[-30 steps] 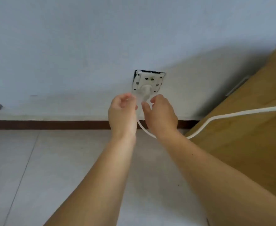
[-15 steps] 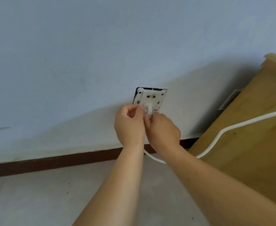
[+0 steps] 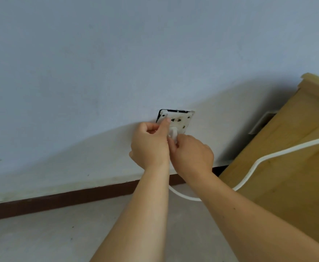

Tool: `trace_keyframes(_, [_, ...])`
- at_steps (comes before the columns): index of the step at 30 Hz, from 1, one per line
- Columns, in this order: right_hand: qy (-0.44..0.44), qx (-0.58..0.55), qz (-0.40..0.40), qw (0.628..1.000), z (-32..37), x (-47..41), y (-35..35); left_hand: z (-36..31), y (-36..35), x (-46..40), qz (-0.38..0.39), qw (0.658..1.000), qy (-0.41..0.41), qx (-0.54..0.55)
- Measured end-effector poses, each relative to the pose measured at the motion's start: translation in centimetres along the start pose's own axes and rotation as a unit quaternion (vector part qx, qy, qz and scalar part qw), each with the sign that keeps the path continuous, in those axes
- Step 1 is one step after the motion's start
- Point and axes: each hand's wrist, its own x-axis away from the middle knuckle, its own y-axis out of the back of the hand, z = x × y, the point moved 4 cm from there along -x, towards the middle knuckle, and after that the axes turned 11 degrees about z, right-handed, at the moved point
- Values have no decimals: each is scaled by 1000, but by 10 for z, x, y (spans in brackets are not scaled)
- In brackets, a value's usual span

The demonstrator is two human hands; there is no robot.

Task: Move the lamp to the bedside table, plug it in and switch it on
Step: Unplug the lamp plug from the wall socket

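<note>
Both hands are meeting at the wall socket (image 3: 175,121), the white plug (image 3: 173,133) sitting against its lower face. The right hand (image 3: 193,155) is pinching the plug from below, while the left hand (image 3: 150,146), curled, is pressing a finger on the socket plate beside it. The cord (image 3: 256,165) is trailing from the socket toward the wooden table (image 3: 296,176).

A home room: painted wall (image 3: 117,63), skirting board (image 3: 60,203), wooden furniture (image 3: 296,167).

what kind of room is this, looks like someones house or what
Most likely a room in a home, seen low down by the floor. A white wall socket sits loose in a plain painted wall above a dark skirting board, and pale wooden furniture stands at the right, perhaps a bed or bedside unit.
</note>
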Motion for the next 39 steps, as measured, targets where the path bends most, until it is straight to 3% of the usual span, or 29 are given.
trace_keyframes(7, [-14,-10,2,1000,-1,1,0,4,2,-5,-13,997,-4,-76])
trace_keyframes(21, [-34,-50,-16,998,1,10,-2,12,0,-7,-49,996,-20,-77])
trace_keyframes(26, [-50,4,38,998,-31,66,-20,11,-3,-2,-52,996,-15,-77])
trace_keyframes(34, [-36,-33,-38,998,-41,61,18,-3,-16,18,13,988,-86,-124])
trace_keyframes(39, [-35,-62,-59,996,-45,59,34,-13,-13,25,117,981,-128,-87])
